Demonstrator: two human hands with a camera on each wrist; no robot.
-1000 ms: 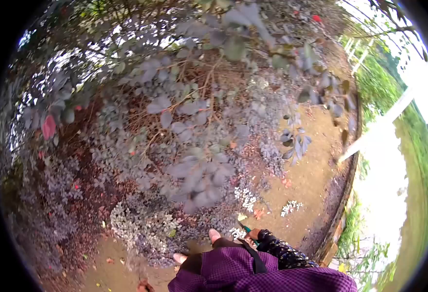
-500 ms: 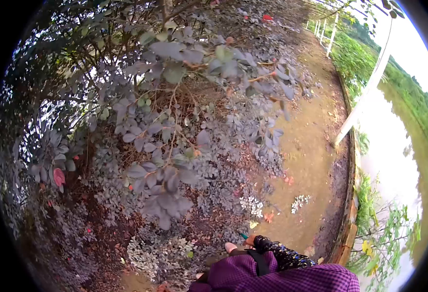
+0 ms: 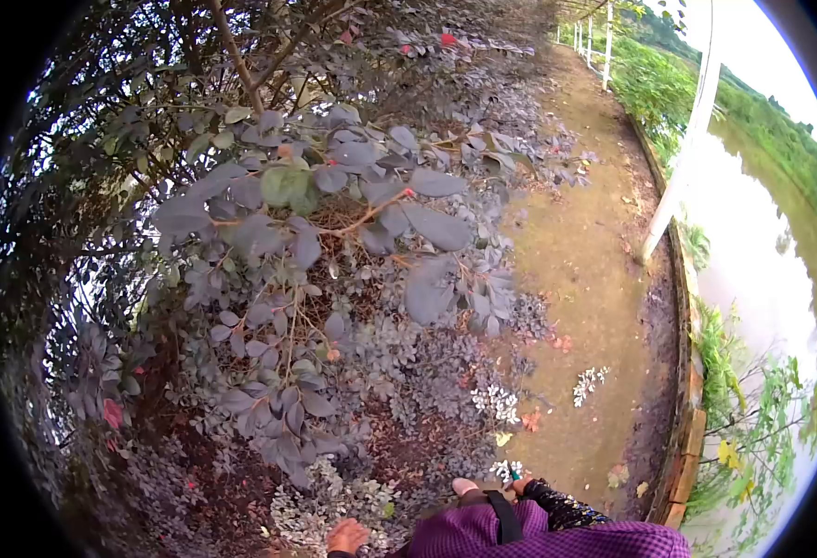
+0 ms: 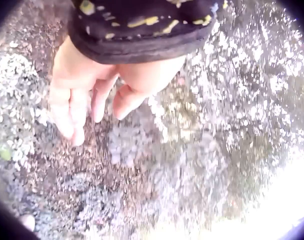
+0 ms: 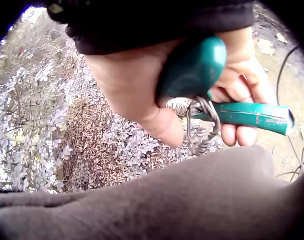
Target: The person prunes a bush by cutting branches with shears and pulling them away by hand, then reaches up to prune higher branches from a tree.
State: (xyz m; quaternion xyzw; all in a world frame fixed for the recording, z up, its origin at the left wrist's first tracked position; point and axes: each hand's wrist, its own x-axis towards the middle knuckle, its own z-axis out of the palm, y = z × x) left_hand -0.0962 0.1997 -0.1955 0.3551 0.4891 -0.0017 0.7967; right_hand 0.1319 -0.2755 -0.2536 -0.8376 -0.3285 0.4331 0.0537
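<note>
My left hand hangs over the leafy ground with loosely bent fingers and holds nothing; in the head view the same hand is at the bottom edge, beside low pale plants. My right hand grips a tool by its green handles, with twisted wire at the metal part between them. In the head view the right hand is beside the purple checked cloth, and only a bit of green shows at it. The tool's blades are out of sight in the right wrist view.
A bush with dusky purple leaves spreads ahead and left. On the right runs a dirt path with a low edging, a leaning white post and water beyond. A foot shows near the bottom.
The head view has swung, so the path and post show farther up and left. My left hand has come into sight at the bottom; my right hand appears lower and farther right.
</note>
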